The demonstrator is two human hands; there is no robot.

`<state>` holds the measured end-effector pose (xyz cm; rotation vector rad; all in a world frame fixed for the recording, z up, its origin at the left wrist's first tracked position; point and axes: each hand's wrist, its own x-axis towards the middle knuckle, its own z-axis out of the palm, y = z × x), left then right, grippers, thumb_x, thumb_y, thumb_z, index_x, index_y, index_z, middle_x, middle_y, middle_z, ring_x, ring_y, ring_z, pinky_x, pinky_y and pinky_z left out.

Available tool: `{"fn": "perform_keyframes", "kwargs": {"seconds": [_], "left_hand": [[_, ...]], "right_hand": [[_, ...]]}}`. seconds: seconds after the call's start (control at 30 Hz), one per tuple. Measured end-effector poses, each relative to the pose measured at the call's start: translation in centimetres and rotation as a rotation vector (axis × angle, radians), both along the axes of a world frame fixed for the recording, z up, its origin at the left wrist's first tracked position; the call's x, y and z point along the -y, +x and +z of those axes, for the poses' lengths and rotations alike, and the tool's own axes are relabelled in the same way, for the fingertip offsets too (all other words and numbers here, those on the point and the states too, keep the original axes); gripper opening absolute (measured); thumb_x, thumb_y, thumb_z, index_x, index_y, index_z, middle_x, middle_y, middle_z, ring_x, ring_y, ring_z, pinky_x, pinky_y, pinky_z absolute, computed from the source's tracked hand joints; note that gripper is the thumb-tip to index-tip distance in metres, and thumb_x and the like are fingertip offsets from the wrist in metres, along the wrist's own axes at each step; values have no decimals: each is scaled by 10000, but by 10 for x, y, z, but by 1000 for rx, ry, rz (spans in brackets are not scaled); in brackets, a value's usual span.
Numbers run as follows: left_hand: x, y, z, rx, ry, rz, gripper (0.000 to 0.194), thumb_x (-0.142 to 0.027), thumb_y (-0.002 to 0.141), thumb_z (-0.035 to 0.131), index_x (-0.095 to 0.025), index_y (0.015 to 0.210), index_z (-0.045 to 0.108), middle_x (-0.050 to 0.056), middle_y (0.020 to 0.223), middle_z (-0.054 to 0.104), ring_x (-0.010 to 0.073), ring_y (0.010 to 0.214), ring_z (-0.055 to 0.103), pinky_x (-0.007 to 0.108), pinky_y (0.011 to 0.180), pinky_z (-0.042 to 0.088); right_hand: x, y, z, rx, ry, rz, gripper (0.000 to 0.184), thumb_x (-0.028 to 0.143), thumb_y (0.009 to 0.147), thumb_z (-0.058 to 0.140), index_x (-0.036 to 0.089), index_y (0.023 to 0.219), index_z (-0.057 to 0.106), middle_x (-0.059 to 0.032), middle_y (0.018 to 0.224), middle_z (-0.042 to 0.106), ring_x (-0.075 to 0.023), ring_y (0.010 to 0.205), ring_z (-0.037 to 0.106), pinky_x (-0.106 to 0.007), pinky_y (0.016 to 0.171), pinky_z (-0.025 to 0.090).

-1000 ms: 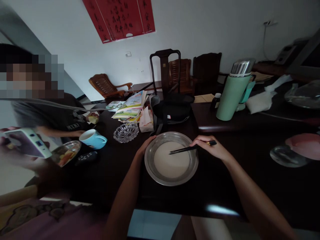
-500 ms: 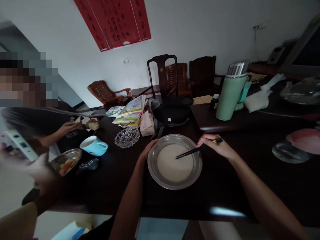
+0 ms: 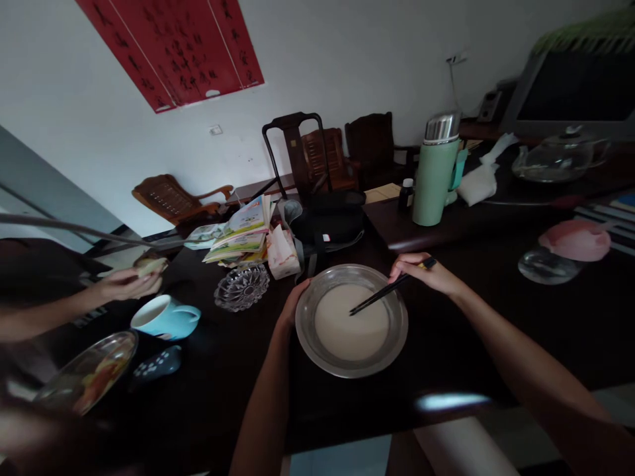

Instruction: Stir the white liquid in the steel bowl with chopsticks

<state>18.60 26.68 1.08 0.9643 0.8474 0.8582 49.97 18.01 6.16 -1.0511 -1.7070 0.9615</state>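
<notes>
A round metal bowl [image 3: 308, 347] stands on the dark table in front of me, with an off-white, milky liquid [image 3: 350, 334] in it. At its left rim, my left hand [image 3: 294, 301] is closed on the edge; the bowl hides part of the fingers. Over the right rim, my right hand [image 3: 421, 270] grips a pair of black chopsticks [image 3: 380, 293]. They slant down to the left, with their tips at the liquid's surface near the middle of the bowl. The two sticks lie close together.
Left are a blue mug [image 3: 166, 318], a glass dish [image 3: 242, 288], a food plate [image 3: 102, 377] and another person's hand [image 3: 131, 283]. Behind the bowl are tissues [image 3: 282, 252], books [image 3: 243, 231] and a black bag [image 3: 330, 225]. Right stand a green thermos [image 3: 435, 178] and a pink-topped container [image 3: 575, 241].
My view has turned right, so the background has shifted left. The phone in another person's hand has left the view. My hands keep their hold on bowl and chopsticks.
</notes>
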Motion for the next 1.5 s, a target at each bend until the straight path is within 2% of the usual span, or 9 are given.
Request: {"fn": "perform_keyframes", "kwargs": {"seconds": [0.1, 0.3, 0.4, 0.57, 0.77, 0.87, 1.0, 1.2, 1.5], "left_hand": [[-3, -2, -5, -20, 33, -20, 362, -396, 650, 702, -137, 903, 715, 53, 902, 702, 252, 940, 602, 299, 840, 421], [-9, -6, -15, 0, 29, -33, 425, -441, 655, 701, -149, 963, 704, 47, 862, 706, 266, 962, 598, 322, 857, 414], [-8, -5, -15, -1, 8, -23, 444, -452, 635, 719, -149, 959, 704, 52, 909, 702, 271, 991, 585, 317, 874, 403], [-6, -2, -11, 39, -4, -47, 436, -431, 631, 726, -145, 959, 701, 58, 966, 693, 278, 1007, 579, 324, 882, 403], [-4, -2, -9, 20, -90, -29, 370, -411, 652, 708, -151, 916, 703, 48, 881, 705, 258, 949, 607, 322, 854, 431], [-5, -3, -10, 9, -91, -39, 345, -404, 681, 687, -155, 920, 700, 44, 880, 705, 252, 939, 611, 319, 842, 437], [-5, -2, -10, 2, -104, -22, 315, -394, 696, 676, -150, 892, 703, 44, 832, 707, 251, 933, 614, 321, 843, 438], [-1, -1, -4, -22, -118, -27, 282, -387, 733, 639, -151, 873, 704, 36, 741, 700, 257, 917, 616, 324, 821, 446], [-3, -2, -9, -27, -105, 16, 250, -381, 713, 670, -160, 823, 704, 31, 754, 701, 247, 911, 613, 306, 810, 440]], "right_hand": [[3, 1, 1, -60, -39, -1, 361, 471, 857, 511, 160, 744, 654, -54, 681, 710, -191, 688, 674, -294, 685, 494], [2, -18, -1, -25, -56, 115, 361, 453, 867, 507, 146, 773, 671, -69, 775, 723, -188, 755, 678, -285, 703, 494], [0, -16, -1, -13, -26, 36, 361, 452, 862, 515, 148, 760, 680, -66, 773, 723, -190, 765, 674, -286, 713, 486], [4, -4, 1, -82, -33, -131, 364, 459, 858, 519, 159, 713, 665, -46, 645, 713, -174, 626, 653, -277, 648, 468], [7, -21, 6, 33, -32, 32, 385, 458, 868, 498, 147, 768, 703, -67, 776, 724, -187, 758, 659, -281, 708, 464], [6, -21, 7, 55, -3, -34, 376, 470, 851, 518, 156, 777, 711, -64, 807, 723, -195, 797, 657, -291, 742, 463], [7, -13, 5, -42, -23, -162, 386, 495, 834, 532, 167, 692, 676, -49, 669, 712, -188, 671, 649, -296, 682, 464], [9, -20, 4, -66, -119, -18, 376, 480, 844, 528, 161, 702, 665, -51, 656, 715, -183, 653, 648, -291, 664, 447], [8, -13, -2, -68, -104, -86, 380, 488, 838, 529, 162, 706, 674, -51, 666, 708, -193, 665, 647, -301, 677, 443]]}}
